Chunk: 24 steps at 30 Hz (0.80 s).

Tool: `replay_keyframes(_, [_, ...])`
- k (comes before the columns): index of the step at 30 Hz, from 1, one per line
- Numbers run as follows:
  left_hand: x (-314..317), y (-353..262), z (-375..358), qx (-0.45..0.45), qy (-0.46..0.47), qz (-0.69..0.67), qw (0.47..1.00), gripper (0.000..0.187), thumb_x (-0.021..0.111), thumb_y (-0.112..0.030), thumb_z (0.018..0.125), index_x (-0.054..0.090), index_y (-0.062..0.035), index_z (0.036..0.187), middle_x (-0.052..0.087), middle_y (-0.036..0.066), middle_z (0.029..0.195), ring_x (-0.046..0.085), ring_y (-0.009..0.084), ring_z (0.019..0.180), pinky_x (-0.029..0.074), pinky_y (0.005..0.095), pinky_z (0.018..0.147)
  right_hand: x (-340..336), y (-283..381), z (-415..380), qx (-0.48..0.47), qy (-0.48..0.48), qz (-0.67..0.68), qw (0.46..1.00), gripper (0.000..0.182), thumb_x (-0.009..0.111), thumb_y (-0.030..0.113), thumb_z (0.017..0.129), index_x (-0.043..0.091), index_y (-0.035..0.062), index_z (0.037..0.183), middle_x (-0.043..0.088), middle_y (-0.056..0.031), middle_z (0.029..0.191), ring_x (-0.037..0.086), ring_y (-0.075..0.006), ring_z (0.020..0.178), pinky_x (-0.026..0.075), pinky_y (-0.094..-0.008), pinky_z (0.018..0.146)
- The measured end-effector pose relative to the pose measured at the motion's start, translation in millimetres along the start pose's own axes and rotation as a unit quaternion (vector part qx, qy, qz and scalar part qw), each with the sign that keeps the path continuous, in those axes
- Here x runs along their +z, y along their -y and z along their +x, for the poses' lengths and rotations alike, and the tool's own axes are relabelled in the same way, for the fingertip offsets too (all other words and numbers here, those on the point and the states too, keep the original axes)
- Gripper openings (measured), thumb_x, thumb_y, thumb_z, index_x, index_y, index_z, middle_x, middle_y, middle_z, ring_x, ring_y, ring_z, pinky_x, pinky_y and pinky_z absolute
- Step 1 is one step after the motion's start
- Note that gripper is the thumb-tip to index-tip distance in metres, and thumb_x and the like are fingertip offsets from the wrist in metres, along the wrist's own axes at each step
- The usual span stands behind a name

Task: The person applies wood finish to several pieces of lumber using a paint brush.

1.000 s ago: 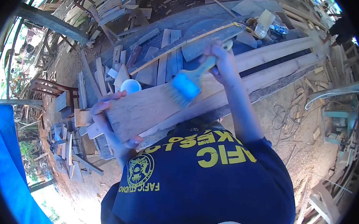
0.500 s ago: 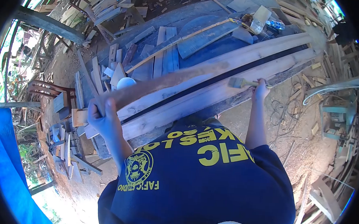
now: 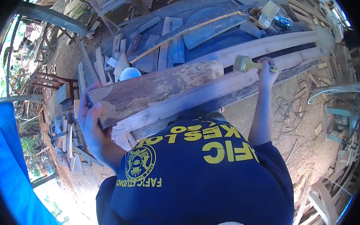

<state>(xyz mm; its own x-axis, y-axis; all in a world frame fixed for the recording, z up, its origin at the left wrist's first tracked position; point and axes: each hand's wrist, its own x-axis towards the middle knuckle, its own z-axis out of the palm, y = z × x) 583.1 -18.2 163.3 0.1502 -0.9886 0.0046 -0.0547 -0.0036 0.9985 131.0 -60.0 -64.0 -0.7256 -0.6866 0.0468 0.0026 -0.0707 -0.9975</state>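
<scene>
My left hand grips the near left end of a wooden board, fingers wrapped round its edge. The broad face of this board is turned up, brown with patchy, bark-like markings, and its far end is raised over the bench. In my right hand is a paintbrush with a pale handle, its bristles pointing left towards the board's far end. A small gap separates bristles and board. Beneath lie two long pale planks with a dark gap between them. A white round container is partly hidden behind the board.
Loose wood offcuts and a long thin stick lie across the blue-grey worktable. A clear plastic bottle stands at its far right. Cables coil on the dusty floor, and a green machine is at the right.
The board has rolled from edge-on to showing its broad patterned face. My left hand has shifted slightly left and turned with it. The brush has risen a little, up and to the right.
</scene>
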Motion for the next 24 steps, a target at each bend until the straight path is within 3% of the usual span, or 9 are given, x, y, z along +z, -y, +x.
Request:
replay_keyframes(1, [-1.0, -3.5, 0.5, -0.004, -0.019, -0.031, 0.999, 0.051, 0.055, -0.022, 0.076, 0.05, -0.0008, 0.122, 0.057, 0.015, 0.105, 0.057, 0.0239, 0.098, 0.048, 0.0336, 0.084, 8.4, -6.8, 4.2, 0.003, 0.003, 0.0, 1.0, 0.012, 0.052, 0.007, 0.082, 0.061, 0.0, 0.083, 0.063, -0.0106, 0.071, 0.053, -0.0109, 0.048, 0.04, -0.0239, 0.042])
replay_keyframes(3, [6.1, -5.8, 2.0, -0.014, -0.101, -0.029, 0.994, 0.05, 0.052, -0.027, 0.08, 0.052, 0.0013, 0.121, 0.056, 0.015, 0.109, 0.055, 0.0251, 0.102, 0.045, 0.0351, 0.088, 27.0, -22.3, 5.0, -0.18, 0.173, -0.199, 0.948, 0.011, 0.055, 0.007, 0.081, 0.064, 0.0018, 0.084, 0.062, -0.0088, 0.07, 0.059, -0.0126, 0.061, 0.046, -0.0268, 0.056])
replay_keyframes(7, [5.8, 8.4, -4.8, 0.034, -0.07, -0.051, 0.996, 0.059, 0.039, -0.042, 0.089, 0.046, 0.0026, 0.127, 0.054, 0.017, 0.116, 0.053, 0.0274, 0.107, 0.038, 0.0386, 0.097, 91.6, -22.7, -53.6, -0.146, 0.235, -0.23, 0.933, 0.01, 0.057, 0.006, 0.079, 0.065, 0.0042, 0.085, 0.062, -0.0094, 0.072, 0.06, -0.0136, 0.067, 0.047, -0.0284, 0.063])
replay_keyframes(11, [18.7, 12.2, -12.0, 0.04, -0.016, -0.2, 0.979, 0.061, 0.032, -0.038, 0.093, 0.029, 0.0038, 0.138, 0.049, 0.024, 0.126, 0.047, 0.0356, 0.12, 0.036, 0.0461, 0.102, 125.5, 99.6, -122.5, -0.211, 0.286, 0.023, 0.934, 0.014, 0.05, 0.0, 0.08, 0.064, 0.0023, 0.081, 0.066, -0.0099, 0.077, 0.062, -0.015, 0.061, 0.047, -0.025, 0.055])
replay_keyframes(13, [20.5, 11.4, -9.4, 0.035, -0.011, -0.199, 0.979, 0.062, 0.032, -0.039, 0.094, 0.028, 0.0033, 0.139, 0.048, 0.024, 0.126, 0.047, 0.0365, 0.121, 0.036, 0.0469, 0.102, 120.1, 157.2, -144.5, -0.046, 0.393, 0.29, 0.871, 0.016, 0.046, -0.002, 0.081, 0.061, 0.0014, 0.079, 0.065, -0.0113, 0.076, 0.057, -0.0137, 0.048, 0.043, -0.0217, 0.042])
replay_keyframes(16, [23.7, 11.5, -9.6, 0.04, 0.034, -0.207, 0.977, 0.061, 0.032, -0.04, 0.096, 0.025, 0.0003, 0.141, 0.046, 0.024, 0.131, 0.045, 0.0352, 0.122, 0.036, 0.047, 0.102, 131.9, 155.0, -169.1, 0.018, 0.427, 0.297, 0.854, 0.014, 0.042, 0.003, 0.083, 0.055, 0.0039, 0.081, 0.061, -0.0128, 0.077, 0.044, -0.0109, 0.035, 0.03, -0.0195, 0.029])
replay_keyframes(17, [22.5, 13.8, -7.6, 0.011, 0.038, -0.216, 0.976, 0.06, 0.031, -0.039, 0.097, 0.024, -0.0013, 0.142, 0.044, 0.023, 0.133, 0.044, 0.0339, 0.124, 0.035, 0.0465, 0.102, 132.1, 142.6, -164.5, 0.135, 0.387, 0.265, 0.873, 0.014, 0.041, 0.009, 0.087, 0.055, 0.0047, 0.087, 0.06, -0.0109, 0.076, 0.043, -0.0101, 0.036, 0.029, -0.0199, 0.03])
replay_keyframes(21, [10.7, 30.5, -1.9, -0.065, 0.042, -0.266, 0.961, 0.056, 0.026, -0.037, 0.099, 0.022, -0.0048, 0.144, 0.041, 0.02, 0.138, 0.042, 0.0297, 0.126, 0.034, 0.0443, 0.104, 95.4, 7.9, -73.8, 0.206, 0.117, 0.185, 0.954, 0.015, 0.044, 0.015, 0.09, 0.055, 0.0046, 0.088, 0.06, -0.0061, 0.071, 0.041, -0.0064, 0.039, 0.032, -0.0199, 0.035])
replay_keyframes(24, [10.9, 33.4, -2.4, -0.086, 0.041, -0.291, 0.952, 0.056, 0.026, -0.037, 0.099, 0.021, -0.005, 0.144, 0.041, 0.019, 0.138, 0.043, 0.0292, 0.126, 0.034, 0.0441, 0.104, 63.8, 30.8, -51.0, 0.099, 0.105, -0.052, 0.988, 0.012, 0.049, 0.006, 0.087, 0.06, 0.0035, 0.082, 0.061, -0.0052, 0.072, 0.053, -0.0098, 0.06, 0.042, -0.0226, 0.053])
